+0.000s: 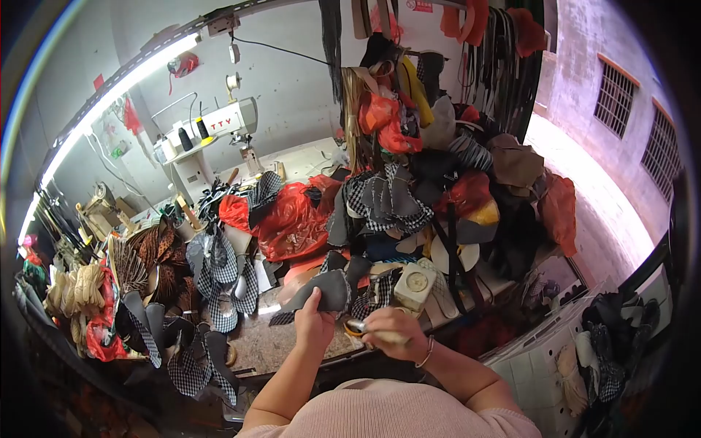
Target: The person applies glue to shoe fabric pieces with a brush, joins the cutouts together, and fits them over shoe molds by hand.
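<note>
My left hand (312, 328) grips a dark grey shoe-shaped fabric piece (328, 290), thumb on top, above the worktable (266, 343). A strip of black-and-white checked cloth shows at the piece's left end. Just right of it, my right hand (395, 330) is closed around a tool with a pale handle (394, 338). A shiny metal part (355, 324) with an orange-brown rim shows at that hand's left side; whether it belongs to the tool I cannot tell. Behind my right hand stands a cream square container (414, 286) with a round top.
Stacks of grey and checked shoe pieces (387, 197) and red plastic bags (296, 219) crowd the table's back. A white sewing machine (226, 120) stands behind. More cut pieces (193, 369) hang over the left front edge. Dark bundles (613, 343) lie at the right.
</note>
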`<act>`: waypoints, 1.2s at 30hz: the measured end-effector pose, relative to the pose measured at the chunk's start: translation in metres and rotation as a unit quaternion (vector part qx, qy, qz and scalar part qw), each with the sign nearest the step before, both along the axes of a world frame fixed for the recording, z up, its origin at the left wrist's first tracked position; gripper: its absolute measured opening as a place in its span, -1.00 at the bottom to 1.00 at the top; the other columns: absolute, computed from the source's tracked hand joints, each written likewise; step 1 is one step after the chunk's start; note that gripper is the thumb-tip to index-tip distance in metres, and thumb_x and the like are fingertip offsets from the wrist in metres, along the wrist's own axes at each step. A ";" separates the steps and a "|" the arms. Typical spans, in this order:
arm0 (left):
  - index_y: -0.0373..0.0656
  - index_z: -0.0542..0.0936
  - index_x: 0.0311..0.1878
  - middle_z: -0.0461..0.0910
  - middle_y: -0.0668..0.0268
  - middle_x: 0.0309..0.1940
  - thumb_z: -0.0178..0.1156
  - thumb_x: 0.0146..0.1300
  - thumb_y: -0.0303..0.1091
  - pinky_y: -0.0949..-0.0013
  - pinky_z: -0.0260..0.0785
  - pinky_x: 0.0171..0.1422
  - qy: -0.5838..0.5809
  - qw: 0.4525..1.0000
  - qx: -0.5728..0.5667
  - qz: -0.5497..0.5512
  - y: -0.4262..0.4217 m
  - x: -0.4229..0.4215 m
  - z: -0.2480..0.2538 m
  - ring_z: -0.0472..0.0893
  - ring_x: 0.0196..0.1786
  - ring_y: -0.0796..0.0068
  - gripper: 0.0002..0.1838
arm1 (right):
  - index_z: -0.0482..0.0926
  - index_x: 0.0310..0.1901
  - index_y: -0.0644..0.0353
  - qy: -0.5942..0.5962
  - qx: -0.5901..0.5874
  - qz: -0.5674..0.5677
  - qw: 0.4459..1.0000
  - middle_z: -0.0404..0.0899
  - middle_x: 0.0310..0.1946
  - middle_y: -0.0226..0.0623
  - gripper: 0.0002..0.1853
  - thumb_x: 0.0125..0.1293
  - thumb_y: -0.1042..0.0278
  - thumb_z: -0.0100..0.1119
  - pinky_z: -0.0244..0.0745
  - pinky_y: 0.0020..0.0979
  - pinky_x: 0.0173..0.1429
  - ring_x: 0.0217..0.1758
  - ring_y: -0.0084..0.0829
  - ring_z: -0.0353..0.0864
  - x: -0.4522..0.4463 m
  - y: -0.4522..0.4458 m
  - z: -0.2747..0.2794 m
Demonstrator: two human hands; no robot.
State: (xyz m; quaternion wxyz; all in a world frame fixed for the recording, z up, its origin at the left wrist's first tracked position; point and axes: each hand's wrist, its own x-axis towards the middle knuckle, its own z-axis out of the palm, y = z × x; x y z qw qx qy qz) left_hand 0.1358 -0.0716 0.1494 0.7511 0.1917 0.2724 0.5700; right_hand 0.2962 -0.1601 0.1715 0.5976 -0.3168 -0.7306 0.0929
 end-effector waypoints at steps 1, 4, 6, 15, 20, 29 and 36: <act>-0.23 0.38 -0.02 0.51 0.21 -0.09 0.00 0.26 -0.43 0.27 0.49 -0.10 -0.007 1.000 0.010 -0.002 0.000 0.001 0.001 0.56 -0.09 0.32 -0.77 | 0.46 -0.23 0.16 0.021 0.013 -0.007 1.000 0.53 -0.31 -0.27 -0.73 0.04 0.43 0.32 0.51 -0.41 -0.24 -0.29 -0.34 0.58 0.003 0.000 0.002; -0.23 0.38 -0.03 0.51 0.20 -0.09 -0.01 0.26 -0.43 0.27 0.48 -0.13 -0.017 0.999 0.020 -0.020 -0.003 0.000 -0.003 0.57 -0.11 0.31 -0.77 | 0.45 -0.25 0.20 0.016 0.014 -0.058 0.998 0.53 -0.29 -0.24 -0.76 0.06 0.45 0.30 0.49 -0.40 -0.19 -0.25 -0.34 0.57 0.007 0.004 0.016; -0.23 0.38 -0.02 0.51 0.20 -0.09 -0.02 0.26 -0.43 0.27 0.48 -0.14 -0.019 0.999 0.026 -0.034 -0.003 0.000 -0.002 0.57 -0.11 0.30 -0.77 | 0.45 -0.26 0.21 -0.007 -0.008 -0.027 1.000 0.52 -0.29 -0.22 -0.76 0.06 0.45 0.31 0.48 -0.40 -0.17 -0.24 -0.33 0.57 0.002 0.001 0.015; -0.27 0.41 -0.01 0.54 0.10 -0.12 -0.12 0.31 -0.41 0.10 0.54 -0.21 -0.226 0.939 -0.166 -0.200 0.003 -0.026 -0.027 0.58 -0.10 0.15 -0.75 | 0.42 -0.28 0.23 0.202 -0.088 0.002 0.975 0.46 -0.32 -0.31 -0.81 0.11 0.54 0.24 0.43 -0.49 -0.19 -0.28 -0.47 0.50 0.001 0.015 0.012; -0.34 0.39 0.03 0.53 0.01 -0.10 -0.17 0.34 -0.38 0.13 0.56 -0.17 -0.227 0.940 -0.162 -0.195 -0.004 -0.031 -0.028 0.58 -0.09 0.12 -0.70 | 0.50 -0.38 0.21 0.125 -0.001 -0.135 0.983 0.51 -0.38 -0.32 -0.86 0.04 0.52 0.29 0.43 -0.43 -0.24 -0.34 -0.38 0.53 0.008 0.033 0.018; -0.36 0.27 0.16 0.38 0.00 0.10 -0.19 0.33 -0.43 0.12 0.21 0.31 -0.252 0.933 -0.033 -0.255 -0.021 -0.036 -0.020 0.40 0.18 0.15 -0.63 | 0.46 -0.35 0.23 0.129 0.021 -0.124 0.984 0.49 -0.40 -0.31 -0.83 0.06 0.51 0.28 0.38 -0.46 -0.32 -0.41 -0.46 0.48 -0.002 0.026 0.020; -0.37 0.29 0.15 0.40 -0.05 0.07 -0.25 0.32 -0.39 0.11 0.41 0.13 -0.256 0.944 -0.097 -0.183 -0.015 -0.051 -0.027 0.45 0.11 0.11 -0.61 | 0.48 -0.35 0.30 0.195 -0.058 0.004 0.979 0.48 -0.33 -0.35 -0.94 0.16 0.55 0.16 0.34 -0.60 -0.28 -0.33 -0.63 0.44 -0.022 0.011 0.027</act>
